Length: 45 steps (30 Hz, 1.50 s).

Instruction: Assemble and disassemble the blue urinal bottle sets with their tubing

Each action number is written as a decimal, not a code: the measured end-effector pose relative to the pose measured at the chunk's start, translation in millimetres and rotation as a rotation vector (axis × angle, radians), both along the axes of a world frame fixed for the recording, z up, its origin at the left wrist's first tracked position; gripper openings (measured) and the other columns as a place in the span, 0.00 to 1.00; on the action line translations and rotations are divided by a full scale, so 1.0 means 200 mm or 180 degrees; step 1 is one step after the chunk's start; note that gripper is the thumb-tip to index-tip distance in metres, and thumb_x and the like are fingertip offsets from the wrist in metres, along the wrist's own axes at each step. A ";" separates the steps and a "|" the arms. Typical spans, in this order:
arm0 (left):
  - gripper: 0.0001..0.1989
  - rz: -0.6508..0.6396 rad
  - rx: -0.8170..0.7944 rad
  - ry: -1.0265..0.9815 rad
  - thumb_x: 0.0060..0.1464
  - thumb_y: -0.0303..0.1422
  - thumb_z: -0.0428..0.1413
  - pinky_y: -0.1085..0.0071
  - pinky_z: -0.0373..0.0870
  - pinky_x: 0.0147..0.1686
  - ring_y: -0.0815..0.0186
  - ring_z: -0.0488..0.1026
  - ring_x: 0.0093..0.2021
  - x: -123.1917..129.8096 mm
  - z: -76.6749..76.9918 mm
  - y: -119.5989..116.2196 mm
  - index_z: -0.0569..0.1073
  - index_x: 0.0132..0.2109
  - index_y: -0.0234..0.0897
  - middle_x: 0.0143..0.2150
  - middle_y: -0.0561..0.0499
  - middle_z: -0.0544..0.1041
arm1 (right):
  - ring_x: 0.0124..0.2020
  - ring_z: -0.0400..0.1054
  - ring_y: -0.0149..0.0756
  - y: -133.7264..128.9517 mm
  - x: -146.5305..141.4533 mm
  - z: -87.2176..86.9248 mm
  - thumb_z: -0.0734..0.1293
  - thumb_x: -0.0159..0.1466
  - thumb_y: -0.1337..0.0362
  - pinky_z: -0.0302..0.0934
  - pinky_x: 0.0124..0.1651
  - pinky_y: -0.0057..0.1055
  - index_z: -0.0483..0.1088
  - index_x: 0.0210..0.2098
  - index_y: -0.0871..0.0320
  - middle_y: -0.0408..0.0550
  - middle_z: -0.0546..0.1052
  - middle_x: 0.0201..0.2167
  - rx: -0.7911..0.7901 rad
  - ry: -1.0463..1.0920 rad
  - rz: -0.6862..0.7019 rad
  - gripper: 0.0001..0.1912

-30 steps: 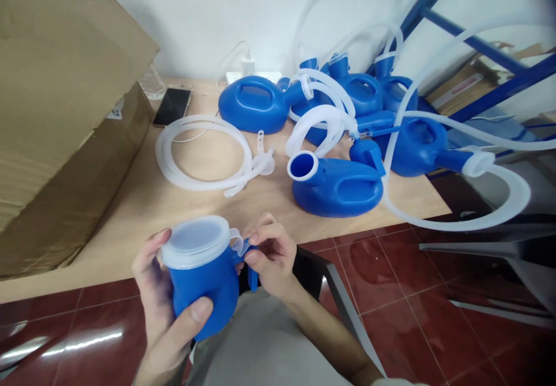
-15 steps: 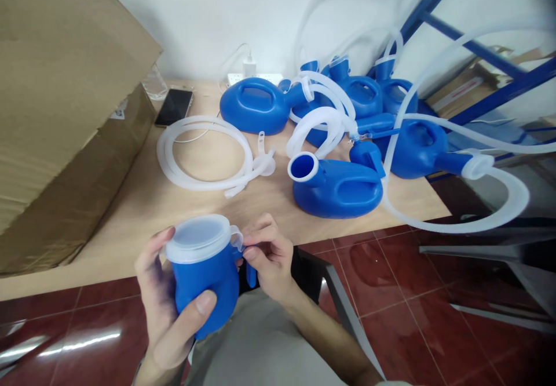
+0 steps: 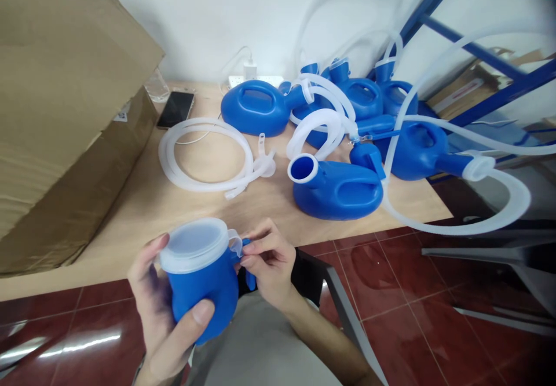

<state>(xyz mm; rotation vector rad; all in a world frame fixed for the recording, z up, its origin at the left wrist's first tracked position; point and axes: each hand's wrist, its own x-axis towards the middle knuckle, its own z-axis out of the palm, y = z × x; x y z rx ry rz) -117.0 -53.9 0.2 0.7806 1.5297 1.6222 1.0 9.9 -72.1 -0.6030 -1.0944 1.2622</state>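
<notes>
Blue bottle (image 3: 206,293) in left hand (image 3: 157,319), apparently against palm

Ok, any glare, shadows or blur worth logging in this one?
Head view: streaky glare on the red tiled floor at lower left; soft curved shadows on the white wall; darkened upper-right corner; the blue urinal bottle in the left hand reads clearly.
</notes>
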 end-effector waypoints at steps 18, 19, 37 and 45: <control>0.50 -0.0221 0.0124 -0.0132 0.51 0.50 0.72 0.62 0.82 0.52 0.49 0.80 0.58 -0.01 -0.12 0.05 0.62 0.76 0.50 0.64 0.45 0.77 | 0.52 0.82 0.41 0.07 0.22 0.07 0.69 0.75 0.50 0.79 0.51 0.39 0.74 0.64 0.44 0.49 0.85 0.55 0.0113 -0.1023 0.0273 0.19; 0.51 -0.0199 0.0144 -0.0111 0.49 0.49 0.72 0.64 0.83 0.50 0.50 0.81 0.56 -0.05 -0.14 0.08 0.62 0.76 0.50 0.64 0.45 0.78 | 0.55 0.81 0.42 0.09 0.23 0.07 0.66 0.77 0.50 0.78 0.55 0.40 0.73 0.65 0.44 0.49 0.83 0.57 0.0091 -0.1220 0.0319 0.19; 0.37 0.0583 0.0036 0.0473 0.51 0.37 0.69 0.51 0.71 0.71 0.53 0.71 0.72 -0.30 -0.25 0.38 0.53 0.57 0.53 0.71 0.44 0.68 | 0.52 0.65 0.53 0.43 0.09 -0.03 0.64 0.78 0.57 0.69 0.55 0.49 0.69 0.70 0.58 0.60 0.73 0.50 0.1145 -0.4832 -0.0190 0.24; 0.41 0.0550 -0.0514 0.1091 0.38 0.44 0.74 0.50 0.80 0.58 0.50 0.79 0.57 -0.39 -0.31 0.33 0.51 0.47 0.49 0.56 0.46 0.68 | 0.52 0.65 0.49 0.46 0.16 0.00 0.63 0.79 0.59 0.68 0.54 0.44 0.79 0.51 0.57 0.58 0.72 0.50 0.1749 -0.4677 -0.0050 0.14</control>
